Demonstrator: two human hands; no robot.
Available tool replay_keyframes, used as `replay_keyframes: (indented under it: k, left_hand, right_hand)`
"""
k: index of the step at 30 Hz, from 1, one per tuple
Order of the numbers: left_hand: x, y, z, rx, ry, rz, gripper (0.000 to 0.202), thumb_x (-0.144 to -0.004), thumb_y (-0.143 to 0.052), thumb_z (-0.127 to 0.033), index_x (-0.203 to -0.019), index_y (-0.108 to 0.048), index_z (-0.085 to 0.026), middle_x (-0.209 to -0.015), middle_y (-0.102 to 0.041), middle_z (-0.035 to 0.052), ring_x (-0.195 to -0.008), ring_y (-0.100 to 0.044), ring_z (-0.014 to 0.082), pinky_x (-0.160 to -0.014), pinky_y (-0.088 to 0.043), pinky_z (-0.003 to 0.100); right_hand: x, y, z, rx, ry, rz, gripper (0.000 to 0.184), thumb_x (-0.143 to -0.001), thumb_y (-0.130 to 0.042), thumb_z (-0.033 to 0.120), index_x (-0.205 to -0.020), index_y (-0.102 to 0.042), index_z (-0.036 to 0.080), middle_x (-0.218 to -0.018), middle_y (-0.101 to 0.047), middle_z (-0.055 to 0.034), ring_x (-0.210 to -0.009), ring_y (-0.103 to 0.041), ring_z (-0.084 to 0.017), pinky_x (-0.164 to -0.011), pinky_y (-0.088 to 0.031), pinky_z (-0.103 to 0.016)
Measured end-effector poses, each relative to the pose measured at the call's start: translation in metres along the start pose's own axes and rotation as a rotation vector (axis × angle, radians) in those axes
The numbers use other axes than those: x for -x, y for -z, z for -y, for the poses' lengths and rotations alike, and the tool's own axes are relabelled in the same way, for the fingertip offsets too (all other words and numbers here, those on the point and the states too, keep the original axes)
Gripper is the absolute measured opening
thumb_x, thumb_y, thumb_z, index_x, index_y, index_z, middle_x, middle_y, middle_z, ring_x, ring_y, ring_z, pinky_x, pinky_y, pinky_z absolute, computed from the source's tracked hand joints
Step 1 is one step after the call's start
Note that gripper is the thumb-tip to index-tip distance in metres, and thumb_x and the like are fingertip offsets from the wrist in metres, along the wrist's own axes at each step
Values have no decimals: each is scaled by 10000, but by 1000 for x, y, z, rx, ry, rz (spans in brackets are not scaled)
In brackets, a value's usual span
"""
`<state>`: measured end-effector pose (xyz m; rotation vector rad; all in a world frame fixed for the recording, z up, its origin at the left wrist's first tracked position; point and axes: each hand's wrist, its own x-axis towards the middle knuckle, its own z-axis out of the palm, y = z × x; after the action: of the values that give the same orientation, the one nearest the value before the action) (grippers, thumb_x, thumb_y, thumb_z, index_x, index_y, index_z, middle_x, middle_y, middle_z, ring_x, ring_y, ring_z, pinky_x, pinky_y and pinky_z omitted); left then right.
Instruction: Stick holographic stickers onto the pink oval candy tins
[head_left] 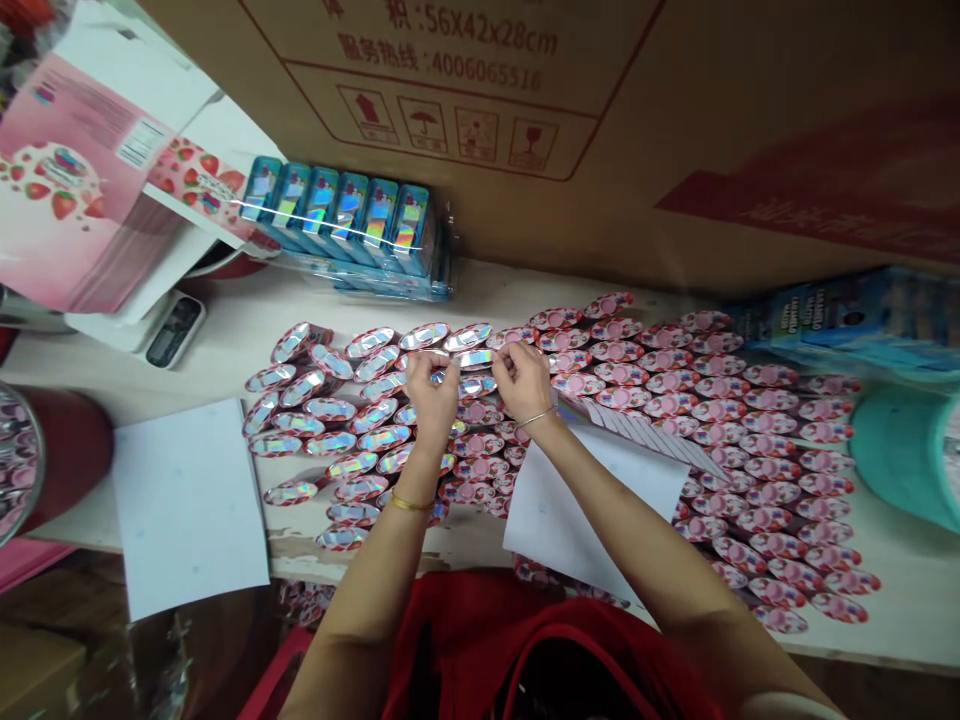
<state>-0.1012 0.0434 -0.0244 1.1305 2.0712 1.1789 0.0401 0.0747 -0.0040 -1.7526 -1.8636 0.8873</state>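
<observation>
My left hand (433, 398) and my right hand (526, 382) are both closed in a pinch, at opposite ends of a shiny holographic sticker (475, 357). The strip lies over the oval top of one small upright container in the row; my fingertips partly cover its ends. Around my left hand, many oval containers (300, 423) have silvery, rainbow-reflecting tops. To the right of my right hand, many pink-topped oval containers (670, 383) with red-and-white patterns stand close together. Beneath my right forearm are a white sheet (547, 510) and a fanned stack of sheets (660, 438).
Behind stands a large cardboard box (600, 130), with wrapped blue packs (345, 225) in front. At left are a pink strawberry-print carton (67, 190), a scale (176, 328), a white sheet (191, 510) and a red pot (75, 455). A teal tub (896, 450) is at right.
</observation>
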Motion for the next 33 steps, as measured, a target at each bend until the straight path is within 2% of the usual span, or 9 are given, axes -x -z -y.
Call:
replay_keyframes:
  k: [8, 17, 19, 22, 24, 27, 28, 30, 33]
  left_hand:
    - [0, -3, -4, -303, 22, 30, 77, -809, -640, -251, -761, -613, -196, -971, -597, 45, -1021, -531, 227, -947, -337, 393]
    - [-4, -10, 1, -513, -12, 46, 55, -795, -630, -248, -776, -608, -202, -1037, -582, 84, -1064, -501, 298, -911, -334, 448]
    - [-4, -10, 0, -529, -6, 28, 107, -789, -639, -274, -854, -594, -202, -1048, -575, 95, -1073, -498, 317, -914, -345, 472]
    - [-5, -5, -2, -527, 0, -9, 310, -770, -654, -283, -1044, -558, -175, -1091, -566, 136, -1102, -488, 349, -913, -365, 503]
    - [-5, -2, -6, -482, -43, -33, 375, -780, -634, -256, -1129, -540, -156, -1150, -559, 161, -1139, -480, 352, -935, -368, 509]
    - [-6, -6, -18, -255, -147, 34, 271, -855, -562, -282, -1100, -574, -168, -1118, -597, 126, -1095, -530, 288, -952, -400, 451]
    - [-7, -11, -24, -148, -169, 117, 238, -885, -534, -313, -1069, -589, -173, -1070, -617, 104, -1038, -561, 256, -929, -427, 415]
    - [-5, -28, -39, 15, -213, 353, 262, -931, -480, -377, -1031, -615, -177, -993, -645, 73, -936, -600, 206, -864, -467, 353]
    - [6, -56, -62, -71, -412, 675, 335, -920, -517, -439, -1111, -639, -192, -1052, -655, 80, -1004, -594, 218, -895, -458, 362]
  right_hand:
    - [-3, -14, -14, 202, 115, -56, 216, -951, -430, 254, -800, -576, 203, -857, -644, -61, -862, -531, -214, -801, -304, -328]
    - [-13, -14, -16, 473, 236, 95, 149, -910, -467, 172, -885, -614, 166, -918, -656, -123, -941, -520, -264, -848, -294, -377]
    - [-17, -17, -15, 463, 207, 108, 141, -890, -481, 158, -926, -618, 156, -947, -659, -137, -960, -523, -276, -856, -304, -389]
    - [-14, -16, -1, 387, 137, 94, 227, -866, -475, 119, -1049, -609, 137, -1022, -663, -151, -978, -536, -283, -867, -332, -402]
    - [-2, -2, 17, 275, 179, 57, 300, -877, -451, 113, -1146, -584, 128, -1074, -657, -148, -993, -546, -272, -877, -365, -399]
    - [25, 42, 48, 61, 401, -24, 284, -943, -430, 210, -1185, -576, 180, -1079, -648, -103, -1007, -557, -234, -891, -418, -377]
    - [33, 60, 53, 9, 445, -74, 262, -957, -425, 233, -1161, -588, 208, -1067, -645, -85, -1008, -560, -223, -889, -431, -374]
    - [46, 93, 49, -59, 393, -221, 234, -969, -420, 243, -1122, -597, 227, -1039, -637, -75, -992, -568, -211, -866, -457, -372]
    - [60, 124, 3, -120, 136, -368, 203, -958, -470, 288, -1107, -585, 214, -962, -613, -67, -824, -578, -182, -728, -492, -331]
